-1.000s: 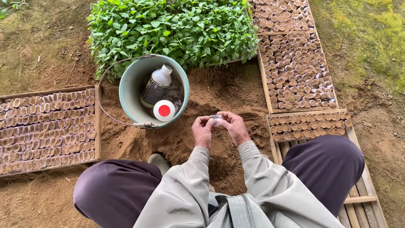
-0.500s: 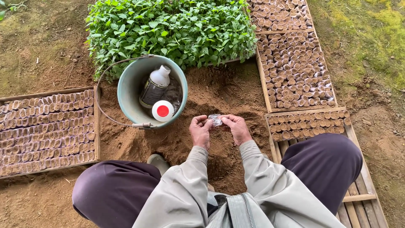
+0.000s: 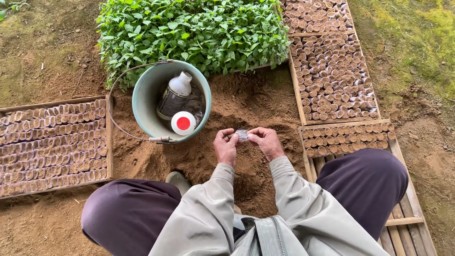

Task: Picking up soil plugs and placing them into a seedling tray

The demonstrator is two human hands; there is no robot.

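While soil lies below, left hand [image 3: 225,147] and right hand [image 3: 266,142] both pinch a small clear bag [image 3: 242,135].

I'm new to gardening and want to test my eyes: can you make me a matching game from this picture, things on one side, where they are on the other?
Things:
1. small clear bag
2. white bottle
3. green seedlings
4. wooden tray of soil-filled pots

Places:
A. inside the bucket
B. far left on the ground
C. between both hands
D. beyond the bucket

Pairs: 1-C, 2-A, 3-D, 4-B
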